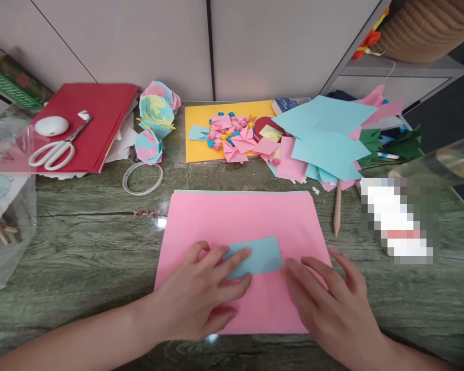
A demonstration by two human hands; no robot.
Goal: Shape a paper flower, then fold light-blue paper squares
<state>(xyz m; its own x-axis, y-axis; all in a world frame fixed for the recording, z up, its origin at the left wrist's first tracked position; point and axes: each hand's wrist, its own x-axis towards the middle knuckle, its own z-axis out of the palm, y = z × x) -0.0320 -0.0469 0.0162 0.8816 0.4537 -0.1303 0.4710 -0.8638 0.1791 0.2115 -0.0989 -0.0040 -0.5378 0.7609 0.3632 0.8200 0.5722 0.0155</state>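
Observation:
A small light blue paper rectangle point(263, 256) lies on a large pink sheet point(235, 214) at the centre of the table. My left hand point(204, 288) rests over the left part of the blue paper with its fingers spread, fingertips pressing on it. My right hand point(328, 299) is at the paper's lower right corner, its fingers apart over the right side of the pink sheet. Its thumb is partly hidden.
White scissors point(56, 154) and a white oval object point(51, 125) lie on red paper point(100, 105) at the left. Behind are a tape ring point(143, 193), folded paper balls point(156, 111) and a yellow sheet point(196, 150). Blue paper pieces point(327, 121) and a wooden stick point(337, 211) are right.

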